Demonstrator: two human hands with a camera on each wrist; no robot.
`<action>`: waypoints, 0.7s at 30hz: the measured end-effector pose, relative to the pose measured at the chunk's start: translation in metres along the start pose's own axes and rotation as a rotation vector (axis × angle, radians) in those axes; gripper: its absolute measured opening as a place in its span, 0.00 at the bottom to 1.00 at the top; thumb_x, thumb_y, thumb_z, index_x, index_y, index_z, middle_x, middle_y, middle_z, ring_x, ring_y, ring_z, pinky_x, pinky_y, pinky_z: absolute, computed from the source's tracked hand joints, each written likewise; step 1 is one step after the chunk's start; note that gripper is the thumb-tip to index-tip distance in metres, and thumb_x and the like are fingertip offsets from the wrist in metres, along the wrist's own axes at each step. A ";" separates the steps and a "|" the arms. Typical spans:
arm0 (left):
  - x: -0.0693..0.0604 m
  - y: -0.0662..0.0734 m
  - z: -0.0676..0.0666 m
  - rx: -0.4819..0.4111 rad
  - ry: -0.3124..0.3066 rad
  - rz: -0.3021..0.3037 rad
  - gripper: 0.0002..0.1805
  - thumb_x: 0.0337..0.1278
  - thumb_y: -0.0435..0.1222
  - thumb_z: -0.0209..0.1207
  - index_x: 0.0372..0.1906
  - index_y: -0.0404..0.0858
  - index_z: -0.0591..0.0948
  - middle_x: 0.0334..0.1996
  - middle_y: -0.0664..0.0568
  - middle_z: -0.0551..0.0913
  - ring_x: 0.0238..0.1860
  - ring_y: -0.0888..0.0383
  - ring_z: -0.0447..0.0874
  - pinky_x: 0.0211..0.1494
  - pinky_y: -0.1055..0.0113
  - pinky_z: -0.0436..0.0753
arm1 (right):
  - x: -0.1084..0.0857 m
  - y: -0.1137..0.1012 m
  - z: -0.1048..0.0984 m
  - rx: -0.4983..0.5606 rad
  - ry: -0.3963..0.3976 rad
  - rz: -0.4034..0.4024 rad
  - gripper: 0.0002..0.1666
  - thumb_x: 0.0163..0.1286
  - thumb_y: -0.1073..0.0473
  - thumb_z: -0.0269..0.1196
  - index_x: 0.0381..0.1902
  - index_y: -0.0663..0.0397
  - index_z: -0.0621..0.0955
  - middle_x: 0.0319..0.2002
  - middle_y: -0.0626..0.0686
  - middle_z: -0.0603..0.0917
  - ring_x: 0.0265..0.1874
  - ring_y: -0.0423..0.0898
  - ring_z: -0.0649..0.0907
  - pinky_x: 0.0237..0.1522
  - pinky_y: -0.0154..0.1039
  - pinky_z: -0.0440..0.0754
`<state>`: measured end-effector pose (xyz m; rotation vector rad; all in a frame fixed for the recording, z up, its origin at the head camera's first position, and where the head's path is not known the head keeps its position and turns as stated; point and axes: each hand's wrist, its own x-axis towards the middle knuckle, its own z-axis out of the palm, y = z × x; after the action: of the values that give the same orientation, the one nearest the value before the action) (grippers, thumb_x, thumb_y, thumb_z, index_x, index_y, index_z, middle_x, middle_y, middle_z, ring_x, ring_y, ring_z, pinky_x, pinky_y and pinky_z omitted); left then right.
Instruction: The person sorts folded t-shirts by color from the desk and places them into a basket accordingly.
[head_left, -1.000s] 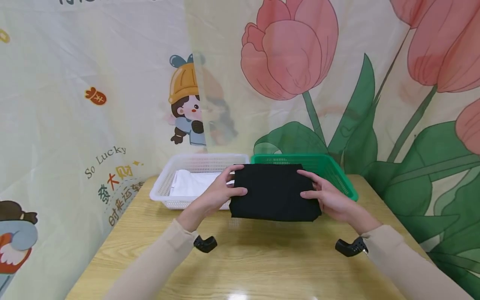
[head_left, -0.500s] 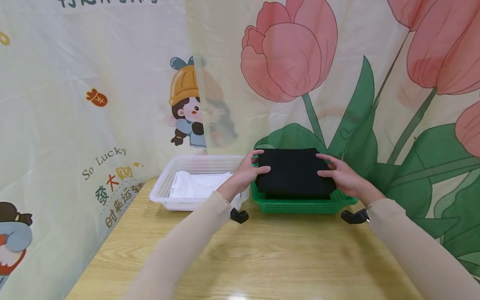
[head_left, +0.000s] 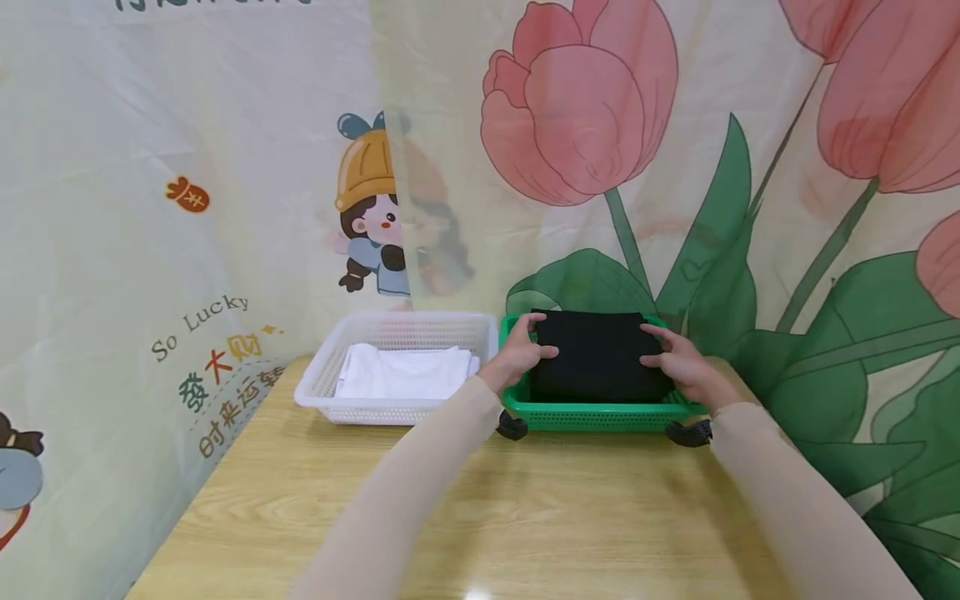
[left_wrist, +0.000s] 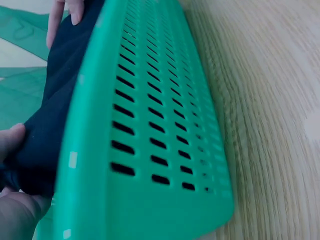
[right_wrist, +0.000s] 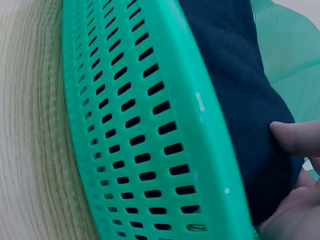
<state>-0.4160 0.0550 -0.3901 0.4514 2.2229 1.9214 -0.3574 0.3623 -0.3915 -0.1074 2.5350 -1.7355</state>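
A folded black cloth point(head_left: 596, 358) lies within the rim of the green basket point(head_left: 607, 417), its lower part hidden behind the front wall. My left hand point(head_left: 520, 350) grips its left side, thumb on top and the other fingers around the edge. At the opposite side my right hand point(head_left: 681, 362) holds it the same way. The left wrist view has the black cloth point(left_wrist: 45, 125) just behind the basket's wall point(left_wrist: 150, 115), with fingertips at both ends. In the right wrist view a thumb point(right_wrist: 295, 137) presses the cloth's bulging end.
To the left stands a white basket point(head_left: 397, 411) with a folded white cloth point(head_left: 405, 372) inside. Both baskets sit at the back of the wooden table point(head_left: 570, 517), against a printed curtain point(head_left: 262, 108) with tulips and cartoon figures.
Both hands have carried the black cloth forward and right from above the table, then lowered it into the green basket. The white basket and its cloth have stayed put.
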 end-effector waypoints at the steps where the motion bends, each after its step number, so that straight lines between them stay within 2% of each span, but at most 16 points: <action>1: 0.001 -0.002 0.002 0.009 0.004 -0.005 0.37 0.67 0.25 0.67 0.77 0.47 0.69 0.77 0.40 0.64 0.66 0.40 0.76 0.70 0.47 0.78 | 0.001 0.001 0.001 0.004 0.001 0.001 0.48 0.80 0.72 0.56 0.88 0.51 0.47 0.85 0.67 0.30 0.82 0.69 0.33 0.79 0.71 0.41; 6: 0.014 -0.015 0.011 0.093 0.034 -0.061 0.38 0.67 0.25 0.68 0.77 0.49 0.68 0.79 0.43 0.63 0.73 0.43 0.71 0.73 0.49 0.76 | 0.004 0.007 0.006 -0.004 0.006 0.018 0.47 0.79 0.74 0.54 0.87 0.56 0.47 0.84 0.68 0.29 0.82 0.72 0.34 0.79 0.71 0.43; 9: 0.023 -0.026 0.014 0.137 0.073 -0.112 0.38 0.66 0.24 0.68 0.76 0.49 0.69 0.80 0.46 0.64 0.76 0.45 0.68 0.73 0.50 0.76 | 0.008 0.011 0.012 -0.017 -0.011 0.038 0.46 0.80 0.74 0.53 0.87 0.57 0.46 0.84 0.70 0.31 0.82 0.73 0.37 0.79 0.72 0.45; 13: 0.029 -0.034 0.017 0.149 0.119 -0.167 0.38 0.64 0.22 0.68 0.75 0.49 0.70 0.80 0.48 0.65 0.75 0.46 0.69 0.73 0.49 0.76 | 0.012 0.016 0.017 -0.108 -0.014 0.049 0.45 0.80 0.74 0.54 0.87 0.59 0.49 0.84 0.72 0.37 0.82 0.74 0.42 0.78 0.72 0.50; 17: 0.027 -0.034 0.018 0.163 0.102 -0.210 0.38 0.67 0.24 0.67 0.77 0.50 0.69 0.78 0.47 0.68 0.70 0.46 0.74 0.68 0.51 0.79 | 0.014 0.018 0.018 -0.198 -0.012 0.048 0.43 0.80 0.74 0.54 0.86 0.63 0.50 0.83 0.74 0.38 0.81 0.76 0.43 0.76 0.73 0.56; 21: 0.020 -0.032 0.018 0.195 0.064 -0.240 0.39 0.70 0.27 0.65 0.80 0.48 0.65 0.77 0.43 0.68 0.67 0.43 0.75 0.59 0.52 0.80 | 0.014 0.023 0.017 -0.279 -0.069 0.084 0.44 0.80 0.72 0.55 0.85 0.67 0.48 0.82 0.78 0.39 0.79 0.79 0.46 0.75 0.74 0.58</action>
<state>-0.4326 0.0740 -0.4226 0.1404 2.3908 1.6307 -0.3706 0.3534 -0.4193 -0.0717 2.6723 -1.3182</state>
